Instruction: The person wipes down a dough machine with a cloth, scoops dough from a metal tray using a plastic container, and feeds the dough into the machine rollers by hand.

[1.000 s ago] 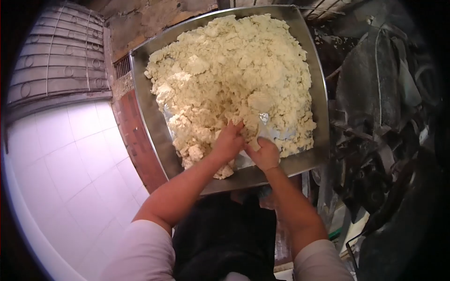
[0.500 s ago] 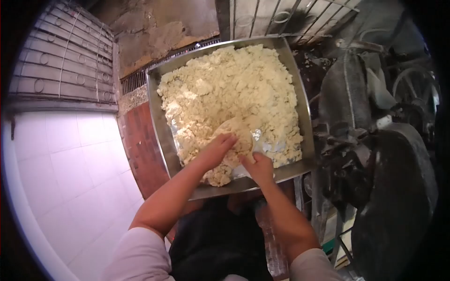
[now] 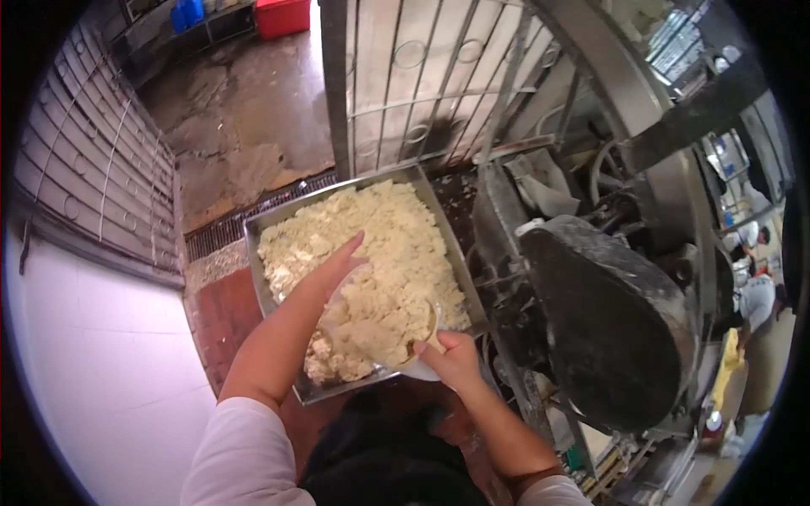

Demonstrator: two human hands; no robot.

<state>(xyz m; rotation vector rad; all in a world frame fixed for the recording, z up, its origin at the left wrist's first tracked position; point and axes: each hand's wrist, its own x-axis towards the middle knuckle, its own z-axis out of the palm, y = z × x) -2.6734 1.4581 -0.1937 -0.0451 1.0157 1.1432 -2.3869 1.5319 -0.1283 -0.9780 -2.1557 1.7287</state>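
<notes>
A large metal tray (image 3: 469, 291) holds a thick layer of pale yellow, crumbly dough (image 3: 380, 211). Over its near part is a pale bowl (image 3: 420, 369), heaped with the same crumbly dough. My right hand (image 3: 454, 361) grips the bowl at its right rim, thumb on the inner side. At the bowl's left edge my left hand (image 3: 339, 266) has its fingers stretched out over the dough; whether it touches the bowl I cannot tell.
Dark machinery with a big flour-dusted guard (image 3: 616, 329) stands close on the right. A barred metal gate (image 3: 430, 76) is ahead, another on the left above a white tiled wall (image 3: 110, 363). Far right, people are visible. A red container (image 3: 283, 17) sits at the back.
The bowl now shows heaped with dough, and my right hand has it by the rim. My left hand has moved up and left, fingers straightened. The camera view has swung right and up.
</notes>
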